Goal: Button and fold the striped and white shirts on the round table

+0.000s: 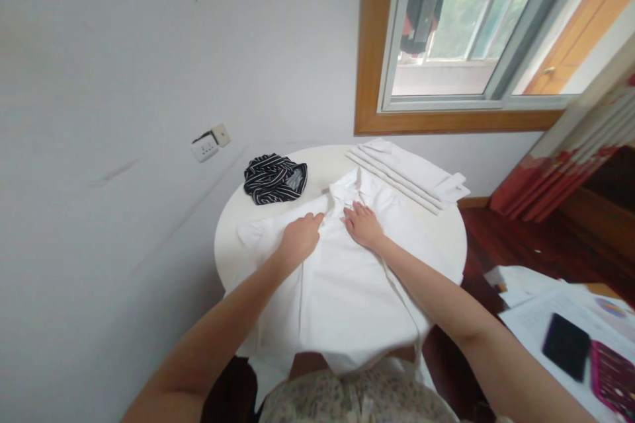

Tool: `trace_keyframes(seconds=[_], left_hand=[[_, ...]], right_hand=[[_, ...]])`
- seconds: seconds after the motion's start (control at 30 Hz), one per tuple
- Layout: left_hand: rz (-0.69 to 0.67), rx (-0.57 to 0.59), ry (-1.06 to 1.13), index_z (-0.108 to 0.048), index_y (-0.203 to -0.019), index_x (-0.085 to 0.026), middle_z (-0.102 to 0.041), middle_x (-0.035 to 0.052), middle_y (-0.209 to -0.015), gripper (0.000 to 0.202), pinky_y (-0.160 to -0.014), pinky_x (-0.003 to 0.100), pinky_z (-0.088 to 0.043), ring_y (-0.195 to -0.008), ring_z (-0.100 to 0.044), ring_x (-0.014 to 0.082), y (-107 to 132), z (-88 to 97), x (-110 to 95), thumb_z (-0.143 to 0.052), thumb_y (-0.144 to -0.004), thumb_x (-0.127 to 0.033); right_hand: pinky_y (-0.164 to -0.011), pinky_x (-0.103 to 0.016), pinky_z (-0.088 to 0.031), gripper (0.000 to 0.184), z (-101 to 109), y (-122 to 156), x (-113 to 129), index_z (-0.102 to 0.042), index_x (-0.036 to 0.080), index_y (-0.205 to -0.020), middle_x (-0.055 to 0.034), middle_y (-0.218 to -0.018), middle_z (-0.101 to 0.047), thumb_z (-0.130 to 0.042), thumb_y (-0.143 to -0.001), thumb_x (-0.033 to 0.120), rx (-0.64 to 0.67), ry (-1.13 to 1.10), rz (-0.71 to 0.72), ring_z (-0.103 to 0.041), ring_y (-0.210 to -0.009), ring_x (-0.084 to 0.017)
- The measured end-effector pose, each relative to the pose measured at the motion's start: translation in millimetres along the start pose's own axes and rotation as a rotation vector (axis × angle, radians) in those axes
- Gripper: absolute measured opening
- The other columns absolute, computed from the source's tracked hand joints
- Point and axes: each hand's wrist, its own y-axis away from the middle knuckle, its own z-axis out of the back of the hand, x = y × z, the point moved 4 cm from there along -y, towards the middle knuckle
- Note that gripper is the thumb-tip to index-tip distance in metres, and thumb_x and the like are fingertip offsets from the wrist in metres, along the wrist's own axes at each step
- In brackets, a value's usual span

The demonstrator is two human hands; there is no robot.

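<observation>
A white collared shirt lies spread over the round white table, its collar toward the wall and its lower edge hanging over the near side. Just below the collar, on the left, my left hand has its fingers curled and pinches the shirt's fabric. My right hand rests flat on the shirt near the front opening, fingers stretched out. Part of the shirt is hidden under both forearms.
A crumpled black-and-white striped cloth sits at the table's back left. Folded white garments are stacked at the back right. To the lower right, papers lie beside a dark phone-like object and a pink-edged item.
</observation>
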Motion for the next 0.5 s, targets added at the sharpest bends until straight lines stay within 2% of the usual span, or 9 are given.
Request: trace_keyframes(seconds=[0.13, 0.23, 0.33, 0.4, 0.5], left_hand=[[0.109, -0.024, -0.001, -0.043, -0.133, -0.021, -0.059, 0.0106, -0.113, 0.052, -0.081, 0.032, -0.047, -0.094, -0.063, 0.0218, 14, 8.6, 46, -0.035, -0.084, -0.011], [0.181, -0.116, 0.059, -0.039, -0.135, -0.017, -0.059, 0.0113, -0.115, 0.052, -0.084, 0.031, -0.046, -0.097, -0.061, 0.0223, 29, 19.1, 84, -0.035, -0.083, -0.013], [0.265, -0.238, 0.121, -0.042, -0.128, -0.018, -0.062, 0.0052, -0.091, 0.048, -0.076, 0.03, -0.045, -0.085, -0.061, 0.0214, 44, 37.5, 116, -0.039, -0.08, -0.015], [0.303, -0.308, 0.148, -0.045, -0.12, -0.022, -0.055, -0.0001, -0.073, 0.041, -0.069, 0.028, -0.043, -0.072, -0.057, 0.0196, 54, 51.8, 129, -0.04, -0.079, -0.016], [0.334, -0.398, 0.187, -0.049, -0.109, -0.024, -0.044, -0.0033, -0.064, 0.032, -0.062, 0.025, -0.038, -0.063, -0.05, 0.0161, 67, 71.8, 138, -0.041, -0.078, -0.018]], right_hand=[[-0.114, -0.041, -0.025, 0.046, 4, 16, 0, -0.051, 0.017, -0.136, -0.0156, -0.148, -0.036, -0.033, -0.098, 0.037, 0.017, -0.023, 0.202, -0.032, -0.138, -0.024], [-0.115, -0.043, -0.024, 0.046, 8, 31, 2, -0.05, 0.016, -0.136, -0.0144, -0.148, -0.036, -0.033, -0.098, 0.036, 0.032, -0.053, 0.347, -0.029, -0.14, -0.024], [-0.116, -0.044, -0.023, 0.045, 16, 48, 6, -0.051, 0.018, -0.136, -0.0117, -0.151, -0.031, -0.032, -0.098, 0.034, 0.066, -0.089, 0.472, -0.03, -0.14, -0.023], [-0.117, -0.043, -0.024, 0.044, 22, 60, 9, -0.05, 0.019, -0.135, -0.0106, -0.152, -0.029, -0.031, -0.098, 0.034, 0.09, -0.116, 0.527, -0.032, -0.139, -0.022], [-0.117, -0.043, -0.025, 0.043, 33, 81, 11, -0.05, 0.019, -0.136, -0.0107, -0.152, -0.03, -0.034, -0.098, 0.031, 0.117, -0.16, 0.59, -0.03, -0.14, -0.022]])
